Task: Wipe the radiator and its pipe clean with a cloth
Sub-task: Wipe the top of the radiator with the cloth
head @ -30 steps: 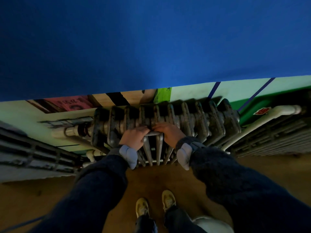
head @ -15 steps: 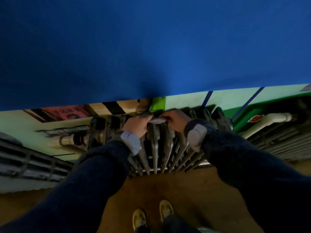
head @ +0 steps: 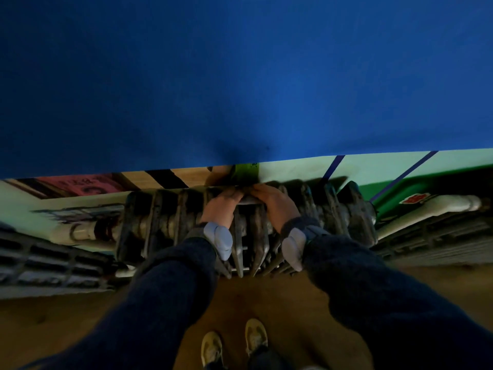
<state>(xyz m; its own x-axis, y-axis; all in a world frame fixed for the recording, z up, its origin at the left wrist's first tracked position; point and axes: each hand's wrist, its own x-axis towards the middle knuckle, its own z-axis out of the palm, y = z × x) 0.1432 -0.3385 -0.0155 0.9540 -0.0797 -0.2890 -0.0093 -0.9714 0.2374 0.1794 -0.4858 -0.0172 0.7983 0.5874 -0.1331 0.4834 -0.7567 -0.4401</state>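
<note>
The cloth (head: 250, 200) lies stretched over the middle fins of the radiator (head: 344, 217), against the wall. It looks thin and limp, best kept taut by its ends. The left hand (head: 221, 209) and right hand (head: 277, 206) each curl round one end. The pipe (head: 440, 205) runs off rightward.

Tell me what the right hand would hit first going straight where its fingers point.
Probably the left hand: the right hand points left along the radiator top, and both grip the cloth between them. Depth is unclear.

Brown floor (head: 269, 297) beneath a pair of pale shoes (head: 256, 335).
</note>
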